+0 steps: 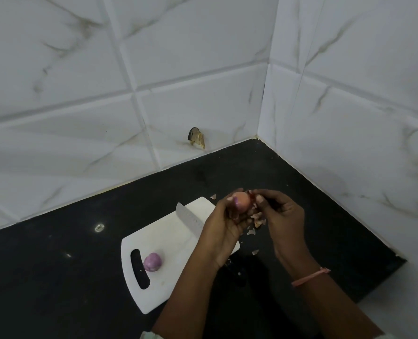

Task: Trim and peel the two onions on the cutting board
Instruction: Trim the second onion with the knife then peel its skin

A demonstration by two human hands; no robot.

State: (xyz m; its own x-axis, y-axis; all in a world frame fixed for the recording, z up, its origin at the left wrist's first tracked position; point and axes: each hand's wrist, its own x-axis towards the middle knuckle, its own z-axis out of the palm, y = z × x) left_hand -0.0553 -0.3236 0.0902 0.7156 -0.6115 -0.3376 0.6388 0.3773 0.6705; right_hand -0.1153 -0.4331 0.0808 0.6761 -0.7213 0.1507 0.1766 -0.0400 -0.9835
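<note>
**Two onions, one in hand**

The left hand (223, 222) grips one onion (242, 201) above the cutting board (168, 241); right hand (282, 216) fingers pinch its skin (256, 215). A second, peeled onion (152, 262) sits on the board near one knife (189, 219). Several skin scraps (251, 232) lie on the dark tabletop (56, 277).

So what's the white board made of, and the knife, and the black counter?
The cutting board looks like matte white plastic: smooth, thin, with a moulded handle slot. The knife blade looks like metal, grey with a dull shine; its handle is hidden. The counter seems to be polished dark stone, since it shows small bright reflections, though I can't be sure.
</note>
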